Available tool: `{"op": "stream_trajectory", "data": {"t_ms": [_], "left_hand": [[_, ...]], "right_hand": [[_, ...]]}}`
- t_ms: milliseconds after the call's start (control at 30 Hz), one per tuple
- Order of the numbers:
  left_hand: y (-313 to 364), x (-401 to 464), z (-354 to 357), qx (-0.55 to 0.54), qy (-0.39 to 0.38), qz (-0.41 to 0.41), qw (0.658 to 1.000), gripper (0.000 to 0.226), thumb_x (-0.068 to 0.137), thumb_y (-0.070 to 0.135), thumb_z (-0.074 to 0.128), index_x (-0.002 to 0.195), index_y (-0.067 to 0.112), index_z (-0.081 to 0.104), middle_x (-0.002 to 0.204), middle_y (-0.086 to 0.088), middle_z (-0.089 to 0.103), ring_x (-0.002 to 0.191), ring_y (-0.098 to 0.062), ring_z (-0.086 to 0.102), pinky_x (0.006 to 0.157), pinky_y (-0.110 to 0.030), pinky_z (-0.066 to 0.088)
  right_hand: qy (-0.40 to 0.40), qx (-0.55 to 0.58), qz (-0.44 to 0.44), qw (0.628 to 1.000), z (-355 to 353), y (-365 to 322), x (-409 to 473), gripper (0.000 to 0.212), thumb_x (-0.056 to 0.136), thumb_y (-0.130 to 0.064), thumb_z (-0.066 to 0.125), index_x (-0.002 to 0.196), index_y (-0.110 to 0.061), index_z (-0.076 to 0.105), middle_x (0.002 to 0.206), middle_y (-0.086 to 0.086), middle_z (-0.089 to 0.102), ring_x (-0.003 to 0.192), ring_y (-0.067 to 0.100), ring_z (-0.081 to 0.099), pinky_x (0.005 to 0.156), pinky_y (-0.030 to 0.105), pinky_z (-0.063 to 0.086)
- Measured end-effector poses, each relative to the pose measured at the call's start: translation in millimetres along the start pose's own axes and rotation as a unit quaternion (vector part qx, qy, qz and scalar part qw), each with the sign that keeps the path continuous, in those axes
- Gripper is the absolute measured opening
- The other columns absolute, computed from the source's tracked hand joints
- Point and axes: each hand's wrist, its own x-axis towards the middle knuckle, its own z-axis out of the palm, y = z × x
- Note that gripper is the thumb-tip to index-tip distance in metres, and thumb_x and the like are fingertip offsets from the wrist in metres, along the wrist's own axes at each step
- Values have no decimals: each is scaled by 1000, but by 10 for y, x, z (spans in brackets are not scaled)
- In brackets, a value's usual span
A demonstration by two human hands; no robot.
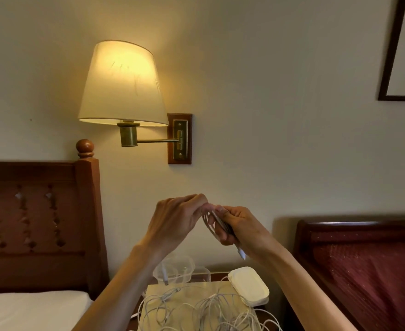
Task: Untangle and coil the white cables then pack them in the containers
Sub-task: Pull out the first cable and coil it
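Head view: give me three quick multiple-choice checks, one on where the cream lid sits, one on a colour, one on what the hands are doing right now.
1. Where is the cream lid?
A. On the bed
B. On the nightstand, right of the clear container
C. In the left hand

2. What colour are the loose cables on the nightstand?
A. Black
B. White
C. Red

3. What state is the coiled cable in?
A. Held up between both hands
B. Lying in the container
C. Hanging from the lamp

Answers:
1 B: the lid rests at the nightstand's right edge, beside the clear container.
2 B: the tangled strands are white.
3 A: the left hand and right hand pinch the loops above the nightstand.
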Motion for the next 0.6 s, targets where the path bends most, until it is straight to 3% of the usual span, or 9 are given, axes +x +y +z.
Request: {"op": "stream_trajectory", "data": {"t_ms": [100,200,367,467,600], "left_hand": [[-85,-62,84,-61,12,-57,996,43,89,65,47,73,25,48,54,16,47,49,-2,46,48,-15,31],[-87,-159,179,-233,-18,-104,967,28,98,40,48,73,29,47,56,17,45,51,-2,40,52,-14,29],[-232,-728,503,-372,-57,-281,883,31,103,21,39,78,25,57,66,7,47,58,-15,40,54,-36,34],[-201,-949,619,-375,-83,-312,869,28,102,15,42,87,25,64,67,-2,53,59,-24,48,57,-44,41],[-117,-899,594,-344,-137,-321,871,22,95,-3,54,90,11,71,75,-5,70,74,-16,66,71,-28,53]], "right_hand": [[-23,24,53,998,-1,26,-23,39,105,-28,34,78,-10,55,55,2,40,52,14,27,51,25,24],[-24,94,98,990,-24,-3,-16,42,107,-25,29,71,-15,48,56,-4,26,54,13,15,53,27,13],[-23,247,126,960,-125,-95,-1,43,106,-23,27,66,-18,42,54,-7,20,44,7,15,42,21,15],[-15,271,131,953,-111,-56,45,45,106,-24,28,64,-18,45,54,-7,19,46,7,13,43,22,14],[-2,308,140,941,-89,60,71,48,106,-24,28,63,-19,49,54,-8,20,48,8,12,43,21,14]]}}
